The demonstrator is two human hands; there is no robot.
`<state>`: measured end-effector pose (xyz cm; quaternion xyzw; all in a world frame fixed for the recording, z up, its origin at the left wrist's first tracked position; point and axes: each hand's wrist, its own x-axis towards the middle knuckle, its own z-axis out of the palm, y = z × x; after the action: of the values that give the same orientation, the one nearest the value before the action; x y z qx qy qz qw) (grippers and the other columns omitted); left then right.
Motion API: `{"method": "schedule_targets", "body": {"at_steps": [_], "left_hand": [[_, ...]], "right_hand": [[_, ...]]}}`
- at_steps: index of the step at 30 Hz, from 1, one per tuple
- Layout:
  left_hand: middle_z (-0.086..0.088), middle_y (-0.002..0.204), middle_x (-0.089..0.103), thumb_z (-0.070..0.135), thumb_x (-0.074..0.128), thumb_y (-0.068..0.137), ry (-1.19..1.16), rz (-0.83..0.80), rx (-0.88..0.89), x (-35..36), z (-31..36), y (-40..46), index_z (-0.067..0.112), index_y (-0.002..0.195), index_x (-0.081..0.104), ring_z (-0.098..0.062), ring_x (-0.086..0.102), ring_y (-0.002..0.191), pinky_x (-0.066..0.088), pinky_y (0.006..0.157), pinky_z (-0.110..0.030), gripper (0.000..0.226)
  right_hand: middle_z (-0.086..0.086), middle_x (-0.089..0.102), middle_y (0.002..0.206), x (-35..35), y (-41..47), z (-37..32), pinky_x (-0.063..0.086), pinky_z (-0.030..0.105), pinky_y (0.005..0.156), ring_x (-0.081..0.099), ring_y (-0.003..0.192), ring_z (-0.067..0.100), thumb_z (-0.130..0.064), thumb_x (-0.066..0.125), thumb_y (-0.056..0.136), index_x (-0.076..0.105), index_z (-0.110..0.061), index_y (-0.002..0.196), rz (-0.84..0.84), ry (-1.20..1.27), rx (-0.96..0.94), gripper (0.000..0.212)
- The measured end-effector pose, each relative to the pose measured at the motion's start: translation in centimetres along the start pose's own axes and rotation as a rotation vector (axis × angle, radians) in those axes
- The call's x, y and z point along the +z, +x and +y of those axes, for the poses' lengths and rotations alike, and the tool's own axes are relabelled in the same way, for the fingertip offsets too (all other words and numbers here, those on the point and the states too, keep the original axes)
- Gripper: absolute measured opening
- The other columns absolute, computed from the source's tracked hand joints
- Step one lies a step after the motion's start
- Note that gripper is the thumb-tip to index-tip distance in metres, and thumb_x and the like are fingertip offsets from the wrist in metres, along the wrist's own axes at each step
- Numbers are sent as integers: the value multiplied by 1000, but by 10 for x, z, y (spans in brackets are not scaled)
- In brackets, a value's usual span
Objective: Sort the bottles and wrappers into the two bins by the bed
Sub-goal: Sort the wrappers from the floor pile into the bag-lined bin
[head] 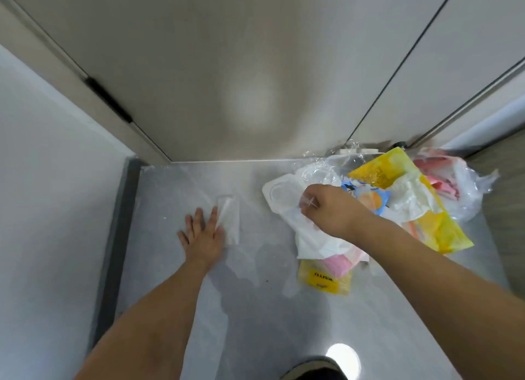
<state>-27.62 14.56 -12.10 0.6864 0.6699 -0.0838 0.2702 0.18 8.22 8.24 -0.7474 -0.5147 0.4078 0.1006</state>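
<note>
"MAITO" yellow packet (324, 278) beside shoe (312, 369)

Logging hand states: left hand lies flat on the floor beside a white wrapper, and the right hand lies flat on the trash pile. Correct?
Not quite. In the head view the right hand pinches clear plastic in the pile; the left hand is flat by the wrapper.

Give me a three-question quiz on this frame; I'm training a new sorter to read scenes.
1. True or false: the left hand lies flat on the floor.
2. What does the right hand pinch? A clear film; B a bottle; C a shoe.
3. Which lies nearer the door: the large yellow wrapper or the small yellow packet?

Key: 1 true; 2 A; 3 large yellow wrapper.
</note>
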Motion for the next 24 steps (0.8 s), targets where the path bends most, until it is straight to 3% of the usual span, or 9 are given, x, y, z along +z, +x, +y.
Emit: {"method": "schedule_targets", "body": {"at_steps": [1,3,5,8,11,14,18,21,24], "left_hand": [[-12,155,31,40,35,100,-191,-10,-48,-11,12,0,24,145,41,-34,22,145,14,117,-50,49],[-19,116,64,29,42,99,-652,-2,-144,-33,47,-13,9,117,63,-38,59,113,46,99,-47,35],[-11,90,68,21,46,99,-900,-72,-166,-48,89,-38,12,97,68,-30,64,89,53,84,-43,24],[-9,87,69,14,54,97,-957,-233,2,-61,164,-77,15,86,69,-25,64,78,56,80,-45,19],[-11,90,70,16,59,94,-885,-396,211,-76,243,-116,7,95,70,-24,66,76,58,70,-41,14],[-6,85,70,17,61,94,-766,-570,450,-90,312,-163,8,99,69,-20,66,73,53,61,-32,12],[-7,83,67,14,63,90,-500,-739,698,-89,381,-221,13,94,66,-21,64,70,52,60,-32,5],[-4,81,68,27,67,78,-266,-784,811,-78,418,-262,12,94,66,-22,66,71,55,59,-38,22],[-4,75,64,19,62,88,-53,-818,897,-53,443,-305,14,88,63,-21,62,63,49,52,-28,5]], "right_hand": [[-6,57,84,-11,-12,3,43,14,59,57,77,17,-11,51,92,56,-19,86,21,-6,0,11],[-4,61,82,-33,-35,13,42,14,56,61,75,20,-12,49,93,57,-17,87,92,30,39,12],[3,66,84,-53,-61,27,46,22,58,65,69,22,-13,49,94,59,-12,88,166,114,94,12],[-1,58,77,-79,-101,50,37,18,48,57,58,9,-17,51,94,58,-10,88,270,129,166,11],[-9,52,73,-102,-143,75,34,17,48,56,58,6,-16,52,92,52,-20,76,361,138,228,16],[-9,57,70,-120,-192,105,37,21,48,60,57,8,-15,53,90,50,-23,68,470,237,296,24],[-8,61,62,-129,-263,154,40,22,54,58,54,6,-15,52,91,55,-17,73,595,389,417,18],[2,63,71,-124,-317,189,44,29,64,58,65,17,-14,55,88,61,-6,81,691,487,512,12],[9,63,80,-111,-374,218,47,32,67,58,73,22,-13,55,88,62,-1,90,766,575,609,14]]}}
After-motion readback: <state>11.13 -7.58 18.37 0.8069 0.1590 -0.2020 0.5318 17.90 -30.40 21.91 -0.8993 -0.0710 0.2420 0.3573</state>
